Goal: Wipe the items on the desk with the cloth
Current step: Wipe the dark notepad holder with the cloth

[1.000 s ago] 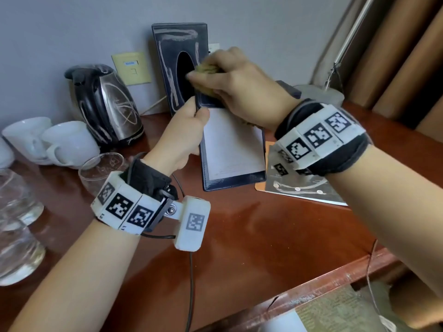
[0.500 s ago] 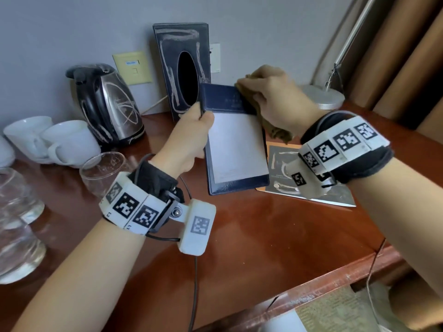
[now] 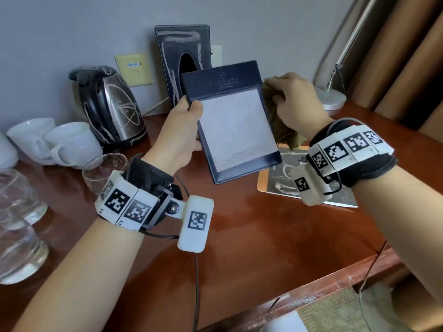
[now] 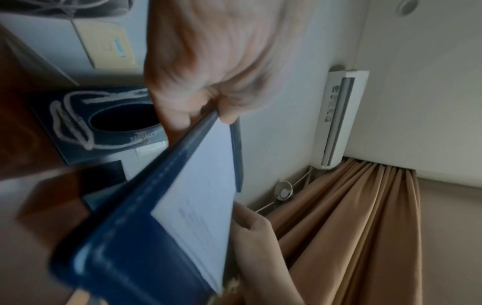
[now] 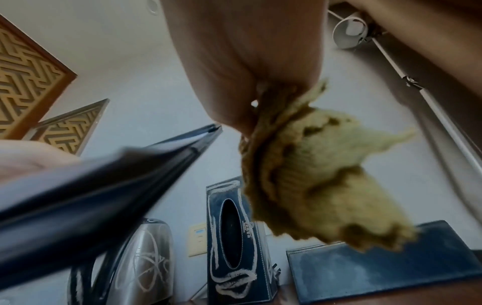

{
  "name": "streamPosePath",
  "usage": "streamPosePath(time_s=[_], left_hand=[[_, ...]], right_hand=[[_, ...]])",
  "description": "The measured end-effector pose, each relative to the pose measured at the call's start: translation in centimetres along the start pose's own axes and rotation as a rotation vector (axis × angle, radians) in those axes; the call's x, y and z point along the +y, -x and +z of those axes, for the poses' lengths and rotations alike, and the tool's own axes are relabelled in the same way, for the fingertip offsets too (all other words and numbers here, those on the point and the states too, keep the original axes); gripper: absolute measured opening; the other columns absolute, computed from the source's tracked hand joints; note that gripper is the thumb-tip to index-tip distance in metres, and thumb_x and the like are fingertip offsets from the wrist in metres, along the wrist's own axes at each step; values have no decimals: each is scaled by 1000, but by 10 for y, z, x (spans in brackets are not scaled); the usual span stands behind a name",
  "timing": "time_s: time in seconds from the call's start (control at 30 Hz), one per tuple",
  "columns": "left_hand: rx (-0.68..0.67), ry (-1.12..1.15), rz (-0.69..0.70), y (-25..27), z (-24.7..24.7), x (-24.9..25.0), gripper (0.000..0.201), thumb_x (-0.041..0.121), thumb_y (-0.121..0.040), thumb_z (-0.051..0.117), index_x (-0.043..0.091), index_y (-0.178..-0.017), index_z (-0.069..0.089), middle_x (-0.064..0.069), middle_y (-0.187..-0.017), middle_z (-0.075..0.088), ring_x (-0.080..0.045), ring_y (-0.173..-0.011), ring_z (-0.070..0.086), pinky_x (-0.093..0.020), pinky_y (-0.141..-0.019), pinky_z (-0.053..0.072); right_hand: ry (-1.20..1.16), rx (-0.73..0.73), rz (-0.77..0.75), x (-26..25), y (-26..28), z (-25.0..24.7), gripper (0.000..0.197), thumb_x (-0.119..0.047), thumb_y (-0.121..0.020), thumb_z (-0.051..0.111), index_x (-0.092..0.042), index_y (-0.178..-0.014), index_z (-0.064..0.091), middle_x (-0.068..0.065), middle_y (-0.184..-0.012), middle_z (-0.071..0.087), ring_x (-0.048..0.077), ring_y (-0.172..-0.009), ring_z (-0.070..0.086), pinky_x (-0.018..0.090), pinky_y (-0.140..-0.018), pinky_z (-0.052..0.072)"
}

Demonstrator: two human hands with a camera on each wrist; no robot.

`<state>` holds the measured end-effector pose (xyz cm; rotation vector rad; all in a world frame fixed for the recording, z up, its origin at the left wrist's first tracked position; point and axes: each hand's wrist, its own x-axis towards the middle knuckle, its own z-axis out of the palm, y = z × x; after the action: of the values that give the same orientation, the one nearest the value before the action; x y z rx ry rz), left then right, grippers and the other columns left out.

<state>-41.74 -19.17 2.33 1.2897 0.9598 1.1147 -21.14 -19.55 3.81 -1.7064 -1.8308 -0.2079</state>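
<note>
A dark blue notepad holder [image 3: 230, 121] with a white paper pad is held tilted above the desk. My left hand [image 3: 182, 130] grips its left edge, thumb on the front; the left wrist view shows the holder [image 4: 161, 206] close up and blurred. My right hand [image 3: 291, 101] holds a crumpled yellow-green cloth [image 3: 282, 125] just right of the holder's right edge. In the right wrist view the cloth [image 5: 313, 181] hangs from the curled fingers beside the holder's dark edge [image 5: 104, 181].
A dark tissue box [image 3: 182, 61] stands at the wall, a steel kettle [image 3: 110, 106] left of it. White cups [image 3: 60, 142] and glasses [image 3: 21, 221] fill the left side. A printed card [image 3: 282, 178] lies under my right wrist. A lamp base [image 3: 330, 99] stands behind.
The cloth hand swept from the holder's top left across to its right side and now sits off its right edge. The left hand raised and tilted the holder more upright.
</note>
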Motion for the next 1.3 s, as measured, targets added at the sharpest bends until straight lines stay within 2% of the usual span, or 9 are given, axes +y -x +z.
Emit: streamPosePath(time_s=[0.2, 0.4, 0.57, 0.77, 0.87, 0.93, 1.03, 1.17, 1.3], left_hand=[[121, 290, -91, -8, -7, -9, 29, 23, -106, 29, 23, -134, 40, 4, -104, 60, -14, -87, 61, -39, -67, 53], [261, 568, -89, -16, -16, -12, 43, 22, -105, 33, 15, -147, 28, -13, -128, 55, -25, -88, 63, -43, -56, 59], [255, 659, -32, -12, -8, -4, 32, 22, -106, 30, 9, -134, 39, -16, -109, 62, -29, -88, 65, -49, -73, 58], [362, 586, 146, -8, -14, 4, 41, 18, -106, 28, 18, -146, 24, -8, -134, 51, -26, -108, 61, -52, -87, 53], [340, 568, 184, -8, -19, 6, 40, 17, -105, 27, 19, -145, 24, -6, -132, 52, -22, -107, 62, -50, -86, 54], [327, 551, 143, -8, -17, 4, 39, 18, -106, 27, 19, -145, 24, -5, -130, 53, -22, -105, 62, -48, -83, 56], [263, 560, 64, -5, -9, -2, 30, 17, -106, 29, 22, -135, 30, -3, -119, 55, -21, -98, 62, -42, -77, 58], [186, 536, 32, -1, -1, -4, 19, 17, -106, 30, 27, -122, 33, 1, -108, 57, -17, -94, 63, -40, -76, 57], [192, 449, 95, -2, -3, -2, 22, 19, -106, 28, 29, -124, 36, 9, -103, 59, -14, -95, 64, -39, -80, 57]], right_hand=[[-168, 207, -120, -23, 13, -9, 41, 2, -88, 45, -3, -127, 57, 21, -122, 54, 35, -115, 50, 10, -87, 25], [-88, 97, -396, -51, 20, 0, 42, 0, -83, 46, -6, -122, 62, 22, -110, 58, 41, -103, 53, 36, -89, 40], [-97, -17, -524, -57, 30, 21, 41, -8, -84, 45, -4, -121, 62, 24, -108, 58, 44, -97, 55, 43, -88, 44], [-161, -90, -665, -40, 40, 26, 34, 0, -85, 53, -9, -114, 68, 17, -109, 62, 36, -94, 60, 44, -85, 50], [-306, 23, -458, -30, 39, 13, 42, 4, -78, 50, -12, -110, 70, 1, -107, 63, 16, -100, 59, 17, -94, 42], [-367, 195, -229, -25, 29, 5, 43, -1, -79, 47, -14, -114, 68, 4, -109, 62, 12, -105, 56, 4, -93, 33], [-350, 265, -38, -24, 11, -1, 42, -5, -83, 49, -14, -120, 64, 12, -117, 60, 21, -112, 55, 6, -92, 30], [-236, 100, -1, -28, 2, 6, 35, -3, -89, 48, -7, -120, 63, 17, -116, 57, 27, -111, 52, 8, -82, 26], [-217, -61, 134, -15, 8, 15, 20, -3, -88, 44, 6, -74, 55, 11, -67, 49, 23, -72, 46, 21, -59, 26]])
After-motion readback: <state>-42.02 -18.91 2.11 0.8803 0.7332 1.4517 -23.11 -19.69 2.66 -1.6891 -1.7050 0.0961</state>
